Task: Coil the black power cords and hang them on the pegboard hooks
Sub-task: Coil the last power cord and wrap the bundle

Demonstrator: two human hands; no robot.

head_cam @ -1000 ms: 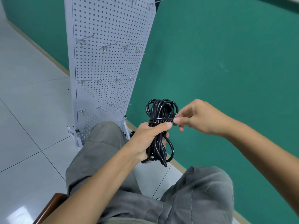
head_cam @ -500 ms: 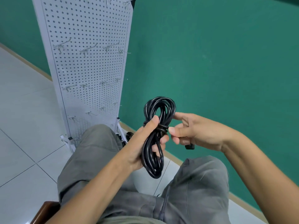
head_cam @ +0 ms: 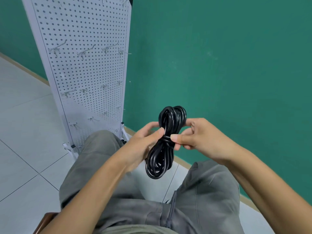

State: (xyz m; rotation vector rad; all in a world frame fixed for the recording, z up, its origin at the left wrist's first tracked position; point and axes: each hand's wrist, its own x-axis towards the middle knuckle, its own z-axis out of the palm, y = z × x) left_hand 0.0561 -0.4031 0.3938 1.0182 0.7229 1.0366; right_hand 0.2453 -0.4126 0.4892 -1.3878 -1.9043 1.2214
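A black power cord point(head_cam: 159, 163) is coiled into a long bundle, cinched at its waist by a few turns of its own cable. My left hand point(head_cam: 143, 142) grips the bundle from the left, thumb on the waist. My right hand point(head_cam: 194, 135) pinches the same waist from the right, its fingers curled behind the upper loop. The bundle hangs upright above my knees. A white pegboard point(head_cam: 84, 68) stands on the floor at the left, carrying three rows of bare metal hooks point(head_cam: 84, 52). The cord's plug is hidden.
I sit on a wooden chair point(head_cam: 44, 220) with grey trousers in view. A green wall point(head_cam: 219, 65) fills the right side. White floor tiles point(head_cam: 22, 132) stretch left of the pegboard's feet point(head_cam: 69, 148). Something black lies on the floor beside the pegboard's base.
My right hand has closed in on the bundle's waist and now pinches it, fingers behind the upper loop. The plug end seen under that hand is out of sight. The bundle has shifted slightly.
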